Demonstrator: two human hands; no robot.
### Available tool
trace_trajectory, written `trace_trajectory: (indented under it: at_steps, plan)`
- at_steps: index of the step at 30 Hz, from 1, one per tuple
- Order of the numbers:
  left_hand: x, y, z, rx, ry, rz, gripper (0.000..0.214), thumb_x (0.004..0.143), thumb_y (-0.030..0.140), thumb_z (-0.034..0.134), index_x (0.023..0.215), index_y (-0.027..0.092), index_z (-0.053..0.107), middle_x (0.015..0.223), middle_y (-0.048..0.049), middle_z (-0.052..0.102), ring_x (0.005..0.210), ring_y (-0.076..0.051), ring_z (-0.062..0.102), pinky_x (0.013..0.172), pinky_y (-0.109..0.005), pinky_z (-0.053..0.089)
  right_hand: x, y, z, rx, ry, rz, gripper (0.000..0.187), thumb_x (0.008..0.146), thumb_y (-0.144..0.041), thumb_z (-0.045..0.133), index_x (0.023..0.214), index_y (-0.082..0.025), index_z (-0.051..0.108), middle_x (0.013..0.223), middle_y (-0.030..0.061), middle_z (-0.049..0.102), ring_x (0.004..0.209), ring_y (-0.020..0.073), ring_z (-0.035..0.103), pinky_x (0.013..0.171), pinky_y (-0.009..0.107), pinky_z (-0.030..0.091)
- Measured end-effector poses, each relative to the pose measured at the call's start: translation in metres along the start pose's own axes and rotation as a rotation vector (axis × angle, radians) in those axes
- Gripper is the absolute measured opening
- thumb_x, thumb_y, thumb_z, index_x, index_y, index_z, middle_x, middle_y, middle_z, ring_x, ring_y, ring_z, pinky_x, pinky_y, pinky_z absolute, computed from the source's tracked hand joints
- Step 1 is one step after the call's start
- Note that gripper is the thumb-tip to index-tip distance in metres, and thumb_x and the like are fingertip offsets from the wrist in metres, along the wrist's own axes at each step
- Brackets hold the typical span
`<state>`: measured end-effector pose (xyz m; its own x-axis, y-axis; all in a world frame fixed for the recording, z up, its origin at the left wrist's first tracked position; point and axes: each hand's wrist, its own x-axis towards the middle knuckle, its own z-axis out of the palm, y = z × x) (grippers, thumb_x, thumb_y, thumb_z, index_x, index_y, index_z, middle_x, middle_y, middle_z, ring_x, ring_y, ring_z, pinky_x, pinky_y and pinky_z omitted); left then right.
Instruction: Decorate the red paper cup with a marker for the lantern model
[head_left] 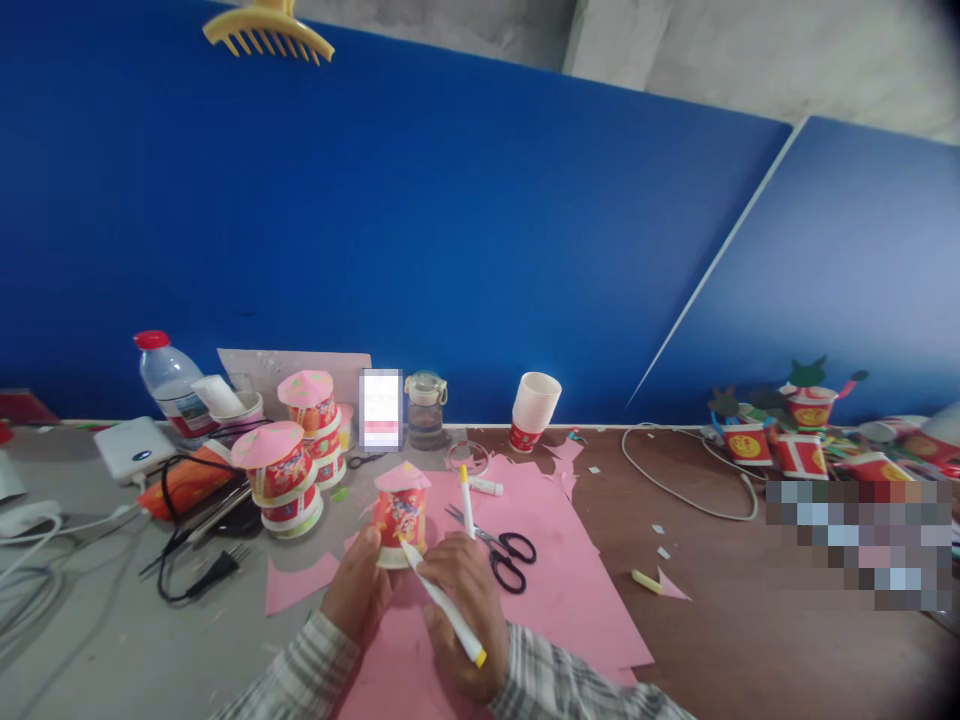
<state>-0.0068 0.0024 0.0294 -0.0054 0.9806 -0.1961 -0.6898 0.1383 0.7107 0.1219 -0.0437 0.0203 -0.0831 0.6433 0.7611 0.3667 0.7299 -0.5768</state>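
Note:
My left hand (pixel 358 588) is closed round the lower left side of a red printed paper cup (pixel 401 512) with a pink paper cone on top. In my right hand (pixel 469 610) is a white marker (pixel 448 603) with a yellow end, its tip at the cup's lower front. Beyond my right hand lies a marker cap (pixel 465 490), white with a yellow top. Black-handled scissors (pixel 501 548) lie open to the right on pink paper (pixel 559 590). A glue stick (pixel 486 487) is just behind.
Stacked red cups with pink cone tops (pixel 271 475) stand left, near a bottle (pixel 172 385), cables and a black plug (pixel 217 572). A glass jar (pixel 426 410) and stacked paper cups (pixel 535 408) stand by the blue partition (pixel 450 220). Decorated cups (pixel 801 455) crowd the right.

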Motion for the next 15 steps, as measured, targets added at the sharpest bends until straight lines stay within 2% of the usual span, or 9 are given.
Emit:
trace_trajectory:
  at_steps: [15]
  plan:
    - [0.0009, 0.001, -0.0007, -0.062, 0.038, -0.017, 0.047, 0.046, 0.043, 0.064, 0.082, 0.011, 0.063, 0.075, -0.0172, 0.07, 0.077, -0.038, 0.058, 0.066, -0.053, 0.047, -0.0033, 0.0016, -0.0038, 0.033, -0.03, 0.02, 0.023, 0.075, -0.017, 0.051, 0.096, -0.021, 0.06, 0.083, 0.0043, 0.067, 0.079, 0.024, 0.061, 0.08, 0.043, 0.049]
